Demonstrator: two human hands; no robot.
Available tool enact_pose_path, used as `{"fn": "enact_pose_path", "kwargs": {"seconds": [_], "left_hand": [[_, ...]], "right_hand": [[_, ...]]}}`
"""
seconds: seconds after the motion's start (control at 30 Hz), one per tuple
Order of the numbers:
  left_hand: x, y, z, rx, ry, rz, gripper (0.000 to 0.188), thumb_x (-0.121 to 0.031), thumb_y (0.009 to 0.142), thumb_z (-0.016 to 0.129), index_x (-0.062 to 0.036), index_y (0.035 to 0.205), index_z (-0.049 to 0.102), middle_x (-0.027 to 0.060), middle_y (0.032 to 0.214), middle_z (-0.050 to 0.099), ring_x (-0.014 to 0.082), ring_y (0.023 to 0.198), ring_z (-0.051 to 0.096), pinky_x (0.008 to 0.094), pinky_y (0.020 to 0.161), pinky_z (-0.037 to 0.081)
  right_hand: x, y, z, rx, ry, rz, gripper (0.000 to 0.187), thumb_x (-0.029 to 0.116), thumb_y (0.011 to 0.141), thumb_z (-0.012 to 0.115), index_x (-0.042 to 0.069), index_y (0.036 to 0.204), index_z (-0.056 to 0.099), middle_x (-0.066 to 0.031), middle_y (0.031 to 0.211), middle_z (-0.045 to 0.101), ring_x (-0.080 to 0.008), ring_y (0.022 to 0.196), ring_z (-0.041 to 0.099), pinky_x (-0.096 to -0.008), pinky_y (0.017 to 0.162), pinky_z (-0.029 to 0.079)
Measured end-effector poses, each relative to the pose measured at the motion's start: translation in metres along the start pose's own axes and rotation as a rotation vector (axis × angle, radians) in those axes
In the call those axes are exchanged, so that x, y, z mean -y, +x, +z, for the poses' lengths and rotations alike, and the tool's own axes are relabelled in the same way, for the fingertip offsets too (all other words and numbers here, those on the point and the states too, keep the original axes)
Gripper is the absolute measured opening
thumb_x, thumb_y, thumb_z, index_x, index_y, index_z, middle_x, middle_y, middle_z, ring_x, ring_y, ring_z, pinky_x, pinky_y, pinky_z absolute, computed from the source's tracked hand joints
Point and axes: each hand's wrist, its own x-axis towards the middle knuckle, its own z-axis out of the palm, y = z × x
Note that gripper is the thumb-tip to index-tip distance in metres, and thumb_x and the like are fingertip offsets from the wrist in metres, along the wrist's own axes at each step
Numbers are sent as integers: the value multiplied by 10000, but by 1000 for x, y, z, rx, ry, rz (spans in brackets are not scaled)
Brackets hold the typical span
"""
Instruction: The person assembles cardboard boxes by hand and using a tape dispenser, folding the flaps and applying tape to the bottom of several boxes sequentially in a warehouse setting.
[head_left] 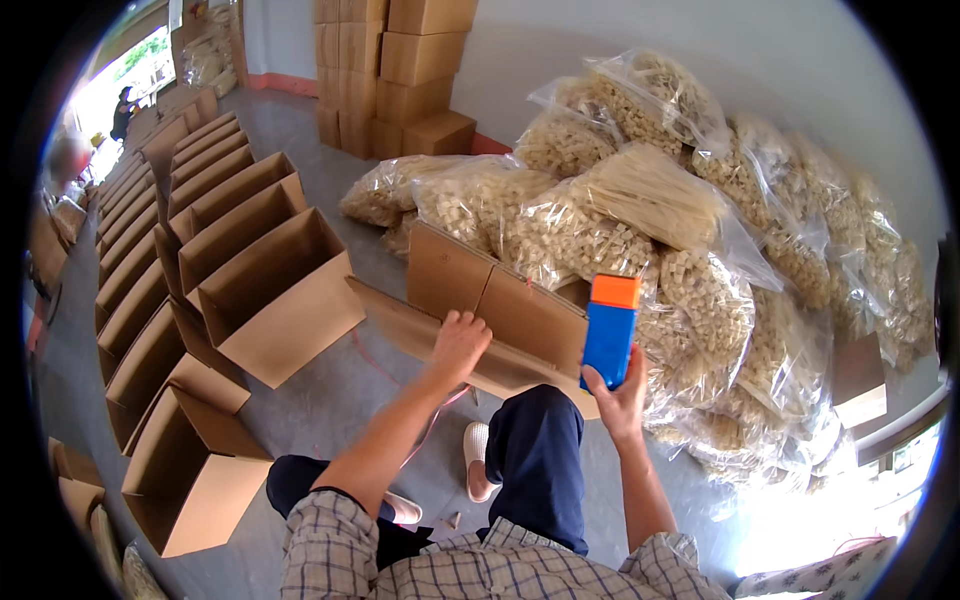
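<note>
Open boxes [300, 322] line ten o'clock; bulging clear bags [690, 290] crowd two. Right hand [624, 392] grips an orange-ended blue block [607, 340]; left hand [460, 346] bends over a brown carton [515, 308], whether pinching I cannot tell.

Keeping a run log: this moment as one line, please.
left hand: touching box flap | right hand: holding blue-orange object | open boxes: at left

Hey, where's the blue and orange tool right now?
In the head view, right of centre, the blue and orange tool is in the right hand, by the right end of the open cardboard box.
</note>
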Motion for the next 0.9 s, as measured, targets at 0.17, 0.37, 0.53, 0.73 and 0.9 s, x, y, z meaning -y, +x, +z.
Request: {"fn": "enact_pose_path", "kwargs": {"seconds": [0.17,0.37,0.53,0.73,0.9], "left_hand": [[25,-9,-92,-150,-107,-90,124,-36,647,587,-72,754,539,64,767,502,238,823,468,361,773,328],[78,-97,-160,-113,-112,-287,183,-1,644,593,-59,811,547,77,782,495,257,829,464,382,798,327],[97,-177,-195,2,-167,-296,113,-59,681,596,-70,792,578,61,780,504,242,854,468,379,860,309],[88,-221,-182,60,-268,-208,134,-30,689,565,-81,808,600,46,766,505,231,878,473,412,985,219],[84,-265,-159,248,-361,-378,162,3,686,551,-86,809,608,20,841,557,226,996,476,435,1052,115]], "right_hand": [[44,-6,-20,-28,389,-138,612,127,720,651,30,1196,280,-168,966,566,-226,881,576,-335,738,480],[82,3,-25,-73,341,-276,625,224,729,668,18,1190,301,-162,928,575,-226,828,585,-339,724,466],[83,2,-2,100,379,-245,580,174,738,662,13,1174,314,-136,888,569,-196,786,577,-312,702,462],[43,-22,55,355,89,-263,608,79,659,695,-28,1142,342,-113,845,560,-214,737,573,-316,646,478],[20,-88,115,825,-273,-100,638,236,579,790,-16,1026,411,-130,797,552,-238,754,566,-319,678,465]]}}
